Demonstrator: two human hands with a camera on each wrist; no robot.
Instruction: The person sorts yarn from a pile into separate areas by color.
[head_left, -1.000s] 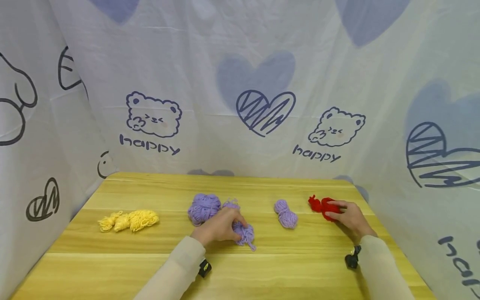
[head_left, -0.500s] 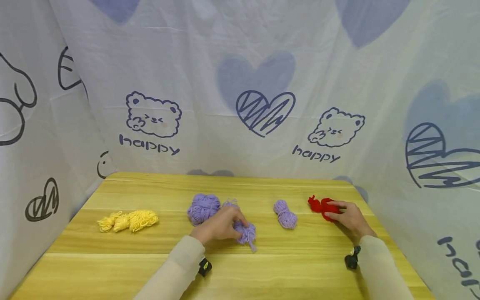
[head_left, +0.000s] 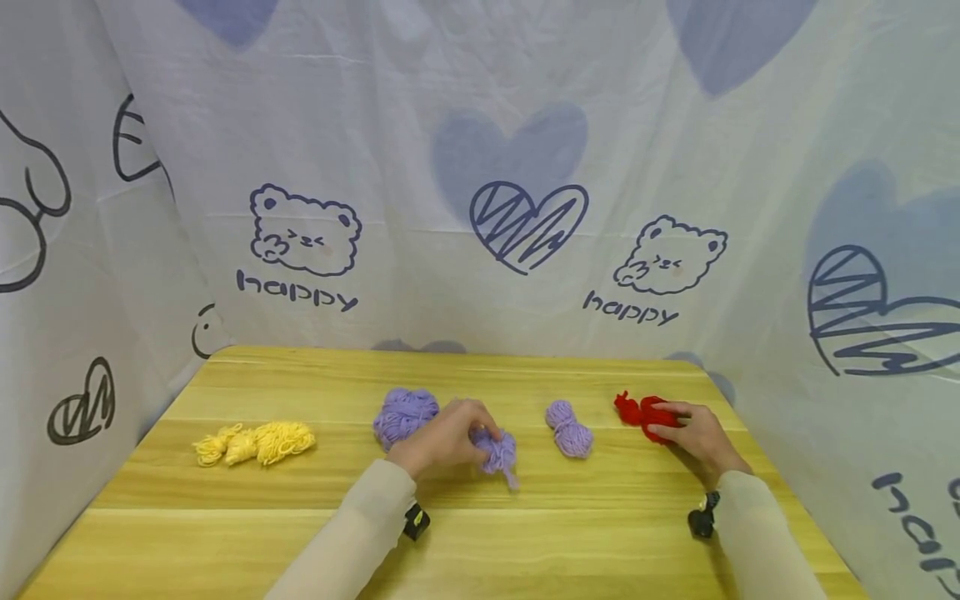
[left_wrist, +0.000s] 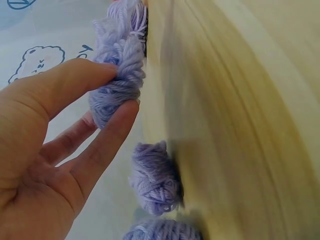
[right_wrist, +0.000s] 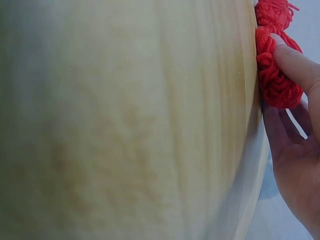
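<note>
My left hand (head_left: 450, 435) pinches a small purple yarn skein (head_left: 497, 452) between thumb and fingers, with a loose strand hanging from its near end. In the left wrist view, the thumb presses one side of this twisted bundle and the fingertips the other, close beside the tabletop. At the right, my right hand (head_left: 705, 435) grips the thicker part of a red yarn skein (head_left: 654, 418), which lies on the table. Its narrower tied end points left, out of the fingers. The right wrist view shows the thumb on the red strands and the other fingers partly hidden behind them.
A large purple yarn ball (head_left: 405, 415) sits left of my left hand. Another purple skein (left_wrist: 156, 177) behind that hand is hidden in the head view. One more purple skein (head_left: 570, 429) lies between the hands, and a yellow yarn bundle (head_left: 255, 443) at the left.
My left hand has moved slightly away from me and to the right, carrying the purple yarn skein with it. The right hand stays in place on the red skein.
</note>
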